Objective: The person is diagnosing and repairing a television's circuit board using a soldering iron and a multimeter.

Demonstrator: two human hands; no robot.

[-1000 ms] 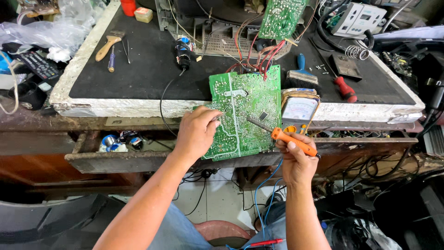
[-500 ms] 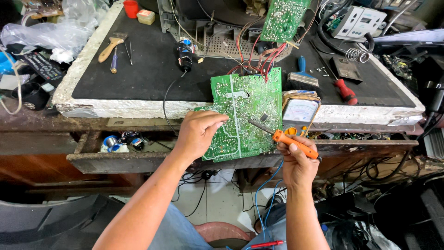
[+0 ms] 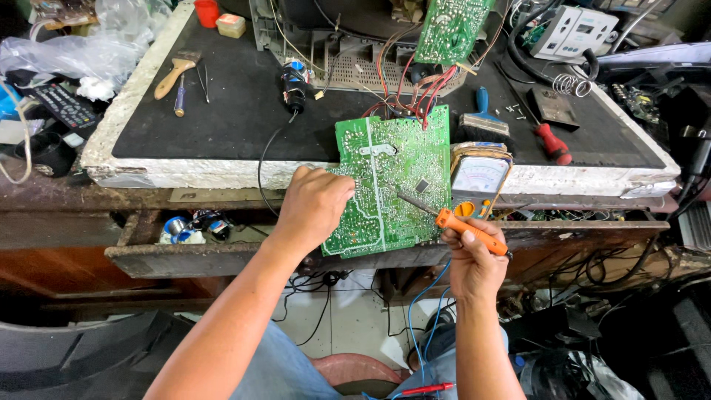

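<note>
A green circuit board (image 3: pixel 392 178) stands tilted at the bench's front edge, solder side toward me, with red wires running from its top. My left hand (image 3: pixel 312 206) grips its left edge. My right hand (image 3: pixel 468 255) holds an orange-handled soldering iron (image 3: pixel 466 230), its metal tip resting on the board's right half. An analog meter (image 3: pixel 480 176) stands just right of the board.
The black bench mat (image 3: pixel 222 111) carries a brush (image 3: pixel 176 71), a small screwdriver (image 3: pixel 179 96), a blue-handled brush (image 3: pixel 483 118), a red-handled screwdriver (image 3: pixel 552 142) and a second green board (image 3: pixel 452 30) at the back. An open drawer (image 3: pixel 185 248) juts out below.
The view has shifted slightly. The board, both hands and the iron's tip stay in nearly the same places.
</note>
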